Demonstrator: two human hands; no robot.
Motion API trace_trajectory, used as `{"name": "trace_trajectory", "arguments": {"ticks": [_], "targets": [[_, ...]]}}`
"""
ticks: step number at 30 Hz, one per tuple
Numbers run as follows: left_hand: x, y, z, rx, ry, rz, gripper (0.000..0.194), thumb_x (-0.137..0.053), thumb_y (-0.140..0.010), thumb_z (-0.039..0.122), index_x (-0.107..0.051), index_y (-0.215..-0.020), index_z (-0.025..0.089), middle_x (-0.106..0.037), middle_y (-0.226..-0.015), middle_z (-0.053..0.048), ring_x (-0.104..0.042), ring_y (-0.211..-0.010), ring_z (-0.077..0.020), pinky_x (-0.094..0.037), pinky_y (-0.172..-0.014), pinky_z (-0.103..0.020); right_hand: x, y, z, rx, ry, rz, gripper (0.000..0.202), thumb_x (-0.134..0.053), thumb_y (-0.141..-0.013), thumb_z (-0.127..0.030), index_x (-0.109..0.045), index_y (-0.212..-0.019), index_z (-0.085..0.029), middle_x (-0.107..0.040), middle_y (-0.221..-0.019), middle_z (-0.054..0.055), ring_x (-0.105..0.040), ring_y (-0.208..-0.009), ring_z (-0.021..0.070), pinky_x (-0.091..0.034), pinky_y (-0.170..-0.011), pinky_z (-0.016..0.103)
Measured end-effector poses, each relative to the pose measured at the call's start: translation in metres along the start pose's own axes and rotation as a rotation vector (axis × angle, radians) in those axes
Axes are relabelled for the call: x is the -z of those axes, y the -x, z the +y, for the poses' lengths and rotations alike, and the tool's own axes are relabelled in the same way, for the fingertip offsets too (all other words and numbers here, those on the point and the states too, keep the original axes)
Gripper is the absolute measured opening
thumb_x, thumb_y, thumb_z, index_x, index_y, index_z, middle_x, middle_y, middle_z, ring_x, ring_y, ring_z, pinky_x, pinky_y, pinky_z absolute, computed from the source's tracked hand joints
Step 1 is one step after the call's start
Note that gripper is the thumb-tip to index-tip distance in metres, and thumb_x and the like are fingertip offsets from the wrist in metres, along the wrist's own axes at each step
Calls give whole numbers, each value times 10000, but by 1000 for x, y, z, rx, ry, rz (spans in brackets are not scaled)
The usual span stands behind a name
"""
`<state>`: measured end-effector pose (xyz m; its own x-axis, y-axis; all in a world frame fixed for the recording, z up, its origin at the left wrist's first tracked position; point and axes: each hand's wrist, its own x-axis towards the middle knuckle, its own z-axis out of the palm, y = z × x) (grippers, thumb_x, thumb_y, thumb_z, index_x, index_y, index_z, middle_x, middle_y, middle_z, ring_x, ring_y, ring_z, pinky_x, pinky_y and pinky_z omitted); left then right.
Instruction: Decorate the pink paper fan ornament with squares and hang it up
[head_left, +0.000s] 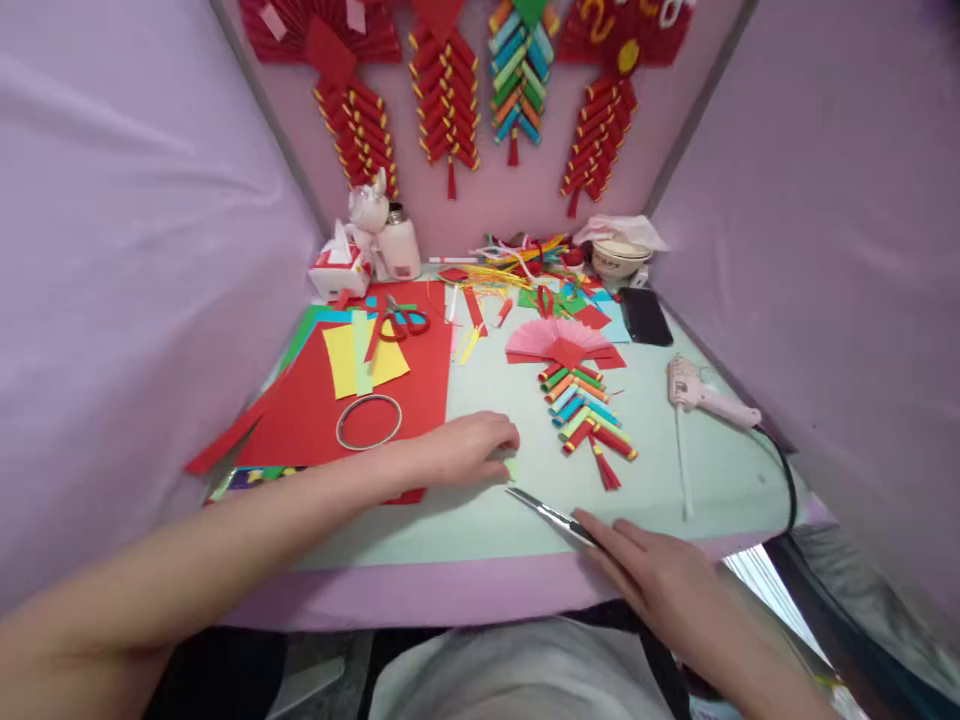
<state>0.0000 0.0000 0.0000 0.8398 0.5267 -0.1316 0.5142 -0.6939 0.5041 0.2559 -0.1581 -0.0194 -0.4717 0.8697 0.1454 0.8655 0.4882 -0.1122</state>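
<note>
My left hand (472, 447) rests low over the pale tabletop, fingers curled and thumb pinching a small light-green paper piece (512, 468). In my right hand (660, 570), near the front edge, is a slim pointed knife-like tool (551, 513) of silver metal with dark parts. Its tip points left, just below the green piece and apart from it. My right fingers hide the tool's back end. Beyond my hands lies a paper firecracker ornament (589, 410) with colourful rolled tubes, a pink fan (551, 338) on top and a red tassel (607, 472) below.
Large red paper (300, 420) covers the left side, bearing yellow paper (341, 360), red-handled scissors (405, 322) and a ring (369, 422). A glue gun (709, 395) with its cord and a black phone (646, 317) lie right. Paper strips (502, 272), tissue box (340, 270) and bowls (619, 258) stand behind.
</note>
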Motion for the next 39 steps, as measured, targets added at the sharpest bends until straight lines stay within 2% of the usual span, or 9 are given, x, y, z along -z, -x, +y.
{"name": "trace_trajectory", "arguments": {"ticks": [4,10,19,25,31,39], "targets": [[-6,4,6,8,1,28,213,-671,-806,271,-619,-982,163,-580,-1017,-85,-545,-998,-228,-440,-867,-321,-7,10,4,-23,-4,4,385,-318,-996,-320,-553,-1283,-216,-679,-811,43,-668,-604,161,-500,-523,247],[-13,9,6,54,111,89,113,-618,-827,229,-610,-931,185,-565,-979,-54,-536,-986,-210,-433,-866,-312,-12,18,7,-112,-109,-3,371,-354,-988,-351,-526,-1301,-249,-673,-814,29,-660,-618,155,-509,-553,242],[-8,19,5,183,247,181,173,-645,-783,238,-581,-939,197,-589,-943,-23,-559,-859,-178,-446,-780,-292,-20,16,6,-148,-280,6,372,-387,-979,-328,-497,-1327,-257,-674,-906,45,-663,-719,164,-525,-619,264],[-18,33,6,175,352,307,234,-658,-792,246,-610,-1018,215,-600,-995,-18,-555,-873,-153,-440,-772,-264,-18,9,5,-174,-291,70,371,-408,-971,-325,-505,-1321,-252,-671,-932,47,-665,-766,163,-523,-632,255],[-29,44,13,194,453,381,203,-657,-799,218,-628,-999,219,-606,-1008,-15,-557,-885,-140,-430,-775,-250,-10,0,-5,-149,-221,134,366,-414,-971,-318,-537,-1308,-242,-627,-765,13,-609,-617,137,-471,-556,236],[-30,42,14,185,488,381,209,-688,-789,259,-654,-987,201,-623,-994,-34,-570,-896,-154,-431,-779,-257,-11,2,-2,-75,-171,140,369,-422,-971,-301,-509,-1324,-232,-629,-795,19,-610,-618,131,-453,-543,229]]}}
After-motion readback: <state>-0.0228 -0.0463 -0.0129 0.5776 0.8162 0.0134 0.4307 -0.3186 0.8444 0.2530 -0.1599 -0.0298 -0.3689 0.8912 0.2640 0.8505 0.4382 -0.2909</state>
